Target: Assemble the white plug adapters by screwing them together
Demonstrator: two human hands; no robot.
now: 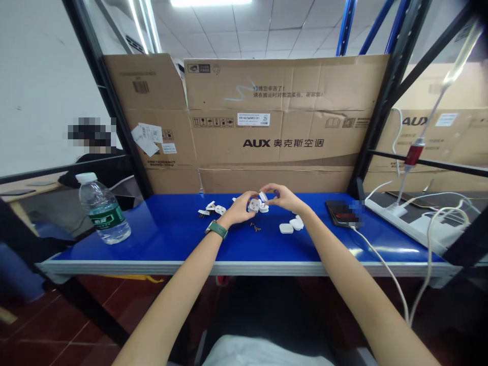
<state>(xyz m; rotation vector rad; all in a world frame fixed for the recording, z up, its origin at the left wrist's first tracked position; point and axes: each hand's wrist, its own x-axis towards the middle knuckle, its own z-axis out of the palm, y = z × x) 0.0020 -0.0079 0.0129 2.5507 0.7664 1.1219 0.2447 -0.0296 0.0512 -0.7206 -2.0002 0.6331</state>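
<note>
My left hand (pixel 239 209), with a green-strapped watch (pixel 217 229) on its wrist, is closed on a small white plastic housing (pixel 254 205) with dark openings in its face. Just to the right, my right hand (pixel 282 196) pinches a thin white plastic piece (pixel 263 196) between thumb and fingertips, held close above the housing. Another white part (pixel 264 208) sits beneath and between the hands. Small brass-coloured metal parts (pixel 255 227) lie loose on the blue tabletop (pixel 168 229) in front of them.
White plug-like parts with dark prongs (pixel 208 209) lie left of my hands. Several rounded white covers (pixel 286 229) lie on the right. A water bottle (pixel 104 208) stands at the left, a cabled phone (pixel 342 213) lies at the right, and a cardboard panel (pixel 282 122) walls the back.
</note>
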